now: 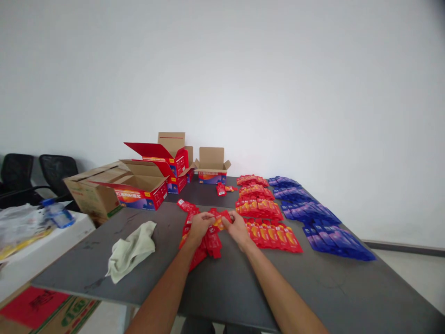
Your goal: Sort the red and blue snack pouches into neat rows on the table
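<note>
Between my two hands is a red sachet (219,221) with a yellow-orange print, held up over the table. My left hand (201,225) pinches its left side, and my right hand (238,226) grips its right side. Beneath and around my left hand lies a loose heap of red sachets (212,244), partly hidden by the hand and forearm. Just right of my right hand, red sachets (273,235) lie in overlapping rows running toward the back. Farther right are similar rows of blue-purple sachets (337,240).
On the dark table (86,264), a pale cloth (134,249) lies at left. Open red boxes (141,192) and a printed open carton (212,171) stand at the back. A large cardboard box (93,192) and a water bottle (58,214) are beyond the left edge.
</note>
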The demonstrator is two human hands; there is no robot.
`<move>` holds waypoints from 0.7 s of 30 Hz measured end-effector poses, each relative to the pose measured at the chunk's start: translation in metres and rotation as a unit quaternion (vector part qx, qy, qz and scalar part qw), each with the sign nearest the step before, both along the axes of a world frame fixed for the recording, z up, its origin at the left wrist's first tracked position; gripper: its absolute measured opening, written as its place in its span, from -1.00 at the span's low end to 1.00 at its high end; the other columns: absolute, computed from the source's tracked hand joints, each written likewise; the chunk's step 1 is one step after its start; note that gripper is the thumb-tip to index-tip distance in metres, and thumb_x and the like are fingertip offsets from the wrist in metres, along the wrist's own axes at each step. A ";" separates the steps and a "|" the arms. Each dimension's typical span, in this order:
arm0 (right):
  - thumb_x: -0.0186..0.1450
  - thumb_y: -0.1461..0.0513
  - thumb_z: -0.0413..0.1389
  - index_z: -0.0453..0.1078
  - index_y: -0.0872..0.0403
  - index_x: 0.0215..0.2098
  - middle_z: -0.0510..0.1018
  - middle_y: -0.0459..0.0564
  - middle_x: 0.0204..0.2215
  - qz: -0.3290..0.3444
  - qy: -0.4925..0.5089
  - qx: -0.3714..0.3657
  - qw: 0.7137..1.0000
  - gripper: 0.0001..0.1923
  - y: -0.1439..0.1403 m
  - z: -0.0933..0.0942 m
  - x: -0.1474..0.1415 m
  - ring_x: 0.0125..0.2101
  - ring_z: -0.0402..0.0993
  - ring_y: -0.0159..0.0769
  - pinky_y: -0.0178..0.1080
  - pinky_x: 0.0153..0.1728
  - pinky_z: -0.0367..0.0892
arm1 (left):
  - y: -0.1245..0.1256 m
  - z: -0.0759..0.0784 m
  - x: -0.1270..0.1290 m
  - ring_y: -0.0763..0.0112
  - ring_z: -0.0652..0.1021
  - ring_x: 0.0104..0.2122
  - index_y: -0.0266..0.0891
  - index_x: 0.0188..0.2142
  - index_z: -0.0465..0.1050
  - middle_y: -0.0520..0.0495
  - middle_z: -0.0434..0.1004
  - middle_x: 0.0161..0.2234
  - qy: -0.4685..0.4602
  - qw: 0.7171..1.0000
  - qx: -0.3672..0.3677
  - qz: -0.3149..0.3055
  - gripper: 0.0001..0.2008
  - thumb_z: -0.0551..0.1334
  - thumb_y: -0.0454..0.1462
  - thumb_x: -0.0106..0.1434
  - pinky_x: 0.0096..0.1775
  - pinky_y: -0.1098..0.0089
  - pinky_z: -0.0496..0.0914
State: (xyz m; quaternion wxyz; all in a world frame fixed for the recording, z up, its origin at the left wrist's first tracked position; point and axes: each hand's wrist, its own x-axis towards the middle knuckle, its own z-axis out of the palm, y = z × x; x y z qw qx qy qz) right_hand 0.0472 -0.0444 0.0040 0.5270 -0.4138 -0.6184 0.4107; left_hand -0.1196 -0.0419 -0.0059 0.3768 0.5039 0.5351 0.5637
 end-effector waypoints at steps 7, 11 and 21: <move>0.21 -0.07 0.12 0.23 0.04 -0.54 0.28 -0.21 -0.62 -0.077 -0.092 0.032 0.992 -0.61 -0.001 0.002 0.039 -0.56 0.17 -0.40 -0.38 -0.54 0.08 | 0.017 0.000 0.028 0.38 0.55 -0.47 -0.26 -0.40 0.60 -0.06 0.61 -0.48 -0.006 0.996 -0.009 -0.088 -0.79 0.40 -0.22 -0.06 -0.38 0.42 0.40; 0.18 -0.11 0.11 0.23 0.02 -0.54 0.32 -0.17 -0.62 -0.116 -0.059 0.013 0.991 -0.58 -0.001 0.002 0.054 -0.54 0.20 -0.35 -0.35 -0.54 0.11 | 0.021 0.000 0.041 0.36 0.58 -0.41 -0.26 -0.32 0.58 -0.08 0.63 -0.39 -0.081 0.994 -0.028 -0.075 -0.70 0.42 -0.17 -0.06 -0.33 0.40 0.45; 0.16 -0.12 0.15 0.06 0.00 -0.58 0.15 -0.23 -0.66 -0.149 -0.024 -0.030 0.988 -0.51 0.004 -0.013 0.064 -0.60 0.05 -0.43 -0.38 -0.60 0.01 | 0.020 -0.012 0.046 0.35 0.58 -0.46 -0.29 -0.38 0.48 -0.08 0.58 -0.42 -0.159 0.982 -0.056 -0.082 -0.71 0.41 -0.14 0.00 -0.45 0.36 0.51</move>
